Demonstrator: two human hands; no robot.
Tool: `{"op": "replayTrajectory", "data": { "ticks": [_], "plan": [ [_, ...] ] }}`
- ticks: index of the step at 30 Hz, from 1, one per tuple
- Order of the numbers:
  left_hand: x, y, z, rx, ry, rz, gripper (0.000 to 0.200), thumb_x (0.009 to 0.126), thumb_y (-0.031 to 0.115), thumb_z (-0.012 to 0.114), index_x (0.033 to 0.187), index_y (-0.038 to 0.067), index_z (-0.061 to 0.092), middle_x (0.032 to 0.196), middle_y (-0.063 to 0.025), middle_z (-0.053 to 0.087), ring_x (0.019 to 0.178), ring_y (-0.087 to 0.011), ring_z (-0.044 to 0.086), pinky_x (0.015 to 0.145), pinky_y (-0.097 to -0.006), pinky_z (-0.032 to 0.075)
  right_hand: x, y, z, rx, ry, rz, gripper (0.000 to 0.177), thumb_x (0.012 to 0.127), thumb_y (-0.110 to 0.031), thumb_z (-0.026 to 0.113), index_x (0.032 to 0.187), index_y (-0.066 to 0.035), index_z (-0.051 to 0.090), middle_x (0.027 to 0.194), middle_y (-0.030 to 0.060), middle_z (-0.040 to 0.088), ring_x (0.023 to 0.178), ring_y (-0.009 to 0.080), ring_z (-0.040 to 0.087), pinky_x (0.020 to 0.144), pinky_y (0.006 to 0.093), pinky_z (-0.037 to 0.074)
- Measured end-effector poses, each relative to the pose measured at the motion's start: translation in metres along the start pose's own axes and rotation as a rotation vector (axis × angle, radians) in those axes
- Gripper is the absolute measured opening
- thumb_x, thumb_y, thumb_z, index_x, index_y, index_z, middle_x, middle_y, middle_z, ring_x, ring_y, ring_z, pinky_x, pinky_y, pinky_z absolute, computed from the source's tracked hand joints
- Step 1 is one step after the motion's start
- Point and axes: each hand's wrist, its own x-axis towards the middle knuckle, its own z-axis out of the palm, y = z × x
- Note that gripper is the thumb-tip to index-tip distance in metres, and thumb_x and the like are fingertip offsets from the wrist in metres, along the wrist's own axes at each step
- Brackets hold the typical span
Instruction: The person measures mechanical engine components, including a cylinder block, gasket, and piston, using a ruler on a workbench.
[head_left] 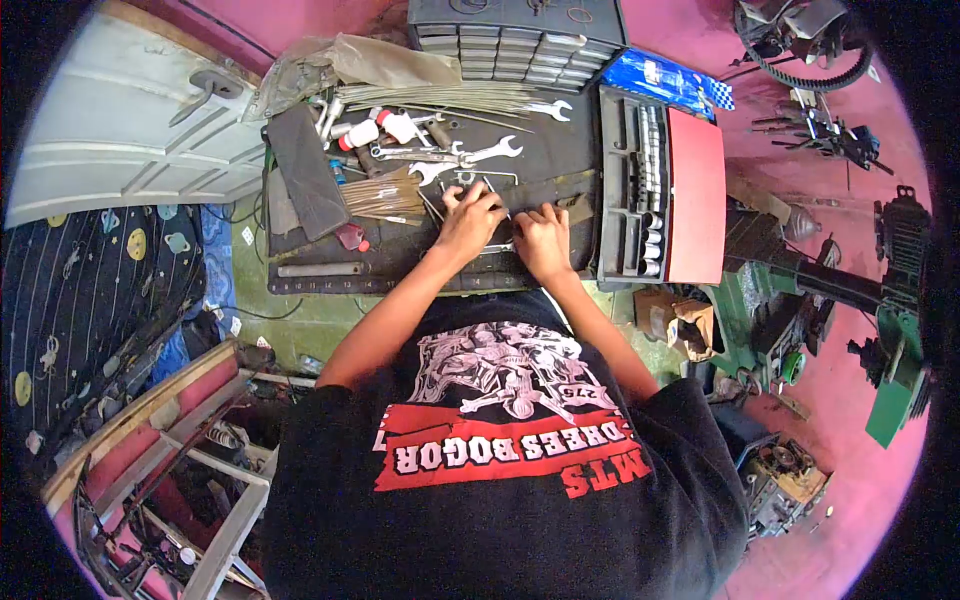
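Observation:
My left hand [468,222] reaches forward onto a dark tool roll [400,262] spread on the floor. Its fingers curl around the shafts of slim wrenches [488,188] tucked in the roll. My right hand [543,238] lies just beside it on the roll's fabric with bent fingers, near a small flap [576,208]. A thin metal tool [497,247] shows between the two hands. Whether the right hand grips anything is hidden by its own fingers.
Loose open-end wrenches [470,155] and white-and-red bottles [385,127] lie on the mat. An open socket case with a red lid [695,195] stands to the right. A grey drawer organiser [520,40] is at the back, and engine parts [830,130] sit at the right.

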Motion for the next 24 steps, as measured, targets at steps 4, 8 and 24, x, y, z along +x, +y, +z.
{"op": "replayTrajectory", "data": {
  "ticks": [4,8,24],
  "plan": [
    [0.012,-0.012,0.001,0.051,-0.08,0.174,0.018,0.084,0.017,0.064,0.092,0.019,0.081,0.104,0.0063,0.067,0.118,-0.0178,0.055,0.099,-0.0589,0.034,-0.001,-0.006,-0.003,-0.026,0.004,0.075,0.017,0.074,-0.017,0.074,0.088,-0.01,0.069,0.089,0.0082,0.072,0.101,0.0289,0.06,0.09,0.0445,0.04],
    [0.023,-0.023,-0.002,0.111,-0.12,0.271,0.019,0.084,0.021,0.066,0.095,0.019,0.081,0.104,0.0061,0.068,0.117,-0.0178,0.056,0.098,-0.059,0.033,0.001,0.0,0.004,0.032,0.008,0.105,0.019,0.073,-0.018,0.075,0.09,-0.009,0.07,0.089,0.0085,0.072,0.102,0.0293,0.06,0.092,0.0454,0.039],
    [0.008,-0.031,-0.018,0.118,-0.034,0.168,0.017,0.086,0.01,0.065,0.099,0.014,0.075,0.102,0.0011,0.065,0.114,-0.02,0.058,0.098,-0.0571,0.033,0.036,0.005,-0.011,-0.046,-0.074,-0.007,0.026,0.072,-0.024,0.08,0.097,-0.016,0.077,0.098,0.0033,0.071,0.111,0.0269,0.057,0.095,0.0523,0.039]
  ]
}}
